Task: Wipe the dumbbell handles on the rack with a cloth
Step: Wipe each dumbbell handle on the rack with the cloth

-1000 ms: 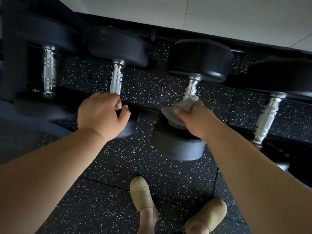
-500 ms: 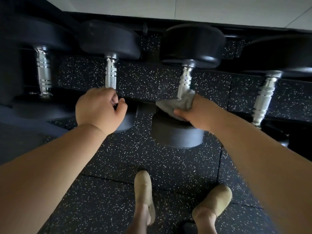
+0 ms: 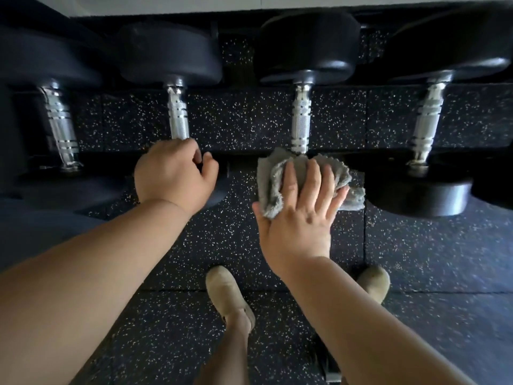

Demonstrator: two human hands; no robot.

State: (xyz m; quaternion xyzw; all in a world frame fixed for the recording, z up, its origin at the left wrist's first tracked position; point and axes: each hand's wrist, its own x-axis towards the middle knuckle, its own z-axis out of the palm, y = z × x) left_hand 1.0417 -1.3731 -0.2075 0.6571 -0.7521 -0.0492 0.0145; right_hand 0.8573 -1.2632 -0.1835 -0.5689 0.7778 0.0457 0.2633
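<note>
Several black dumbbells with knurled chrome handles lie side by side on a low rack [image 3: 241,159]. My left hand [image 3: 175,176] is curled round the near end of the second dumbbell [image 3: 179,118], hiding the bottom of its handle. My right hand [image 3: 302,218] lies flat, fingers straight, pressing a grey cloth [image 3: 269,176] onto the near head of the third dumbbell [image 3: 301,120]. The cloth reaches the bottom of that handle and hides the head beneath it. The first handle [image 3: 59,126] and the fourth handle [image 3: 427,118] are bare.
Speckled black rubber flooring [image 3: 416,259] runs under and in front of the rack. My two feet in tan shoes [image 3: 224,290] stand close below the hands. A pale wall [image 3: 166,4] runs behind the rack.
My right hand has let go of the third handle's lower part and now lies flat on the cloth over the near head. My left hand keeps its hold.
</note>
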